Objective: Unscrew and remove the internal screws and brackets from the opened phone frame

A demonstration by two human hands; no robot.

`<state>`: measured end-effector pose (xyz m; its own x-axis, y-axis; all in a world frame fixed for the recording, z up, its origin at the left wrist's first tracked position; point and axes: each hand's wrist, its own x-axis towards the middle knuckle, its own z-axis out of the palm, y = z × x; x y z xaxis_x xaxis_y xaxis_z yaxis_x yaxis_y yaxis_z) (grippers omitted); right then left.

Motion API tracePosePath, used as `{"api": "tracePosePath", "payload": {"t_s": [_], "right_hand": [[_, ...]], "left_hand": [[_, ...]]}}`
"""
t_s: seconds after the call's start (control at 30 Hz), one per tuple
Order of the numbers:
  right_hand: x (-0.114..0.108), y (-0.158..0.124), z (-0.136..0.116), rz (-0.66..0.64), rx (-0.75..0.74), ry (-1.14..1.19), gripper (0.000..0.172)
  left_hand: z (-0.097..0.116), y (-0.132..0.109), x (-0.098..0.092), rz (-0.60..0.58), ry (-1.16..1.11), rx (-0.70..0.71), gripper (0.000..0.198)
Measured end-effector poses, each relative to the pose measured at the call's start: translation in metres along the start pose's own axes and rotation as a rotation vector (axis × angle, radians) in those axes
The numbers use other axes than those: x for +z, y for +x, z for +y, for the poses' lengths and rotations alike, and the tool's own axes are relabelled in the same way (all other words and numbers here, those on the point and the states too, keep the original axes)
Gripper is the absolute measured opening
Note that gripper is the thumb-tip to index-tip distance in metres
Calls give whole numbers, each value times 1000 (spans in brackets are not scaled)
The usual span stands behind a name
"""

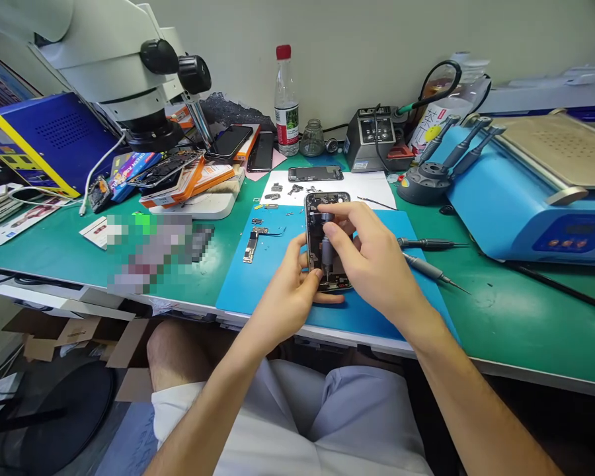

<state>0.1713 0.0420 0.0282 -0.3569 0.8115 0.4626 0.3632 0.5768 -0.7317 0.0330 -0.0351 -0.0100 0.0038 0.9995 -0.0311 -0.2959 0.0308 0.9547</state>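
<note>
An opened phone housing [313, 231] with its inner parts showing is tilted up over the blue mat [272, 291]. My left hand [300, 284] is closed around its lower left side, fingers behind it and thumb at the front. In my right hand [371, 251] is a grey precision screwdriver [327, 248], its top pinched between the fingers. The driver points down, its tip at the lower part of the housing. Whether the tip sits in a screw I cannot tell. A loose logic board [250, 246] with a flex cable lies left of the phone.
Small parts and a battery [316, 174] lie on white paper behind. Two more screwdrivers [429, 268] rest at the right, near a screwdriver stand [424, 182] and a blue heating plate [540, 198]. A microscope [123, 73] overhangs stacked phones and boxes at the left.
</note>
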Motion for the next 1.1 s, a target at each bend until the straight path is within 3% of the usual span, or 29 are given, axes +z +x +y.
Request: {"api": "tracePosePath", "payload": {"t_s": [0.33, 1.1], "right_hand": [[2, 1, 1, -43, 94, 104, 21], [5, -3, 3, -11, 110, 186, 16]], "left_hand": [[3, 0, 1, 30, 50, -17, 61], [3, -1, 2, 31, 74, -9, 63]]}}
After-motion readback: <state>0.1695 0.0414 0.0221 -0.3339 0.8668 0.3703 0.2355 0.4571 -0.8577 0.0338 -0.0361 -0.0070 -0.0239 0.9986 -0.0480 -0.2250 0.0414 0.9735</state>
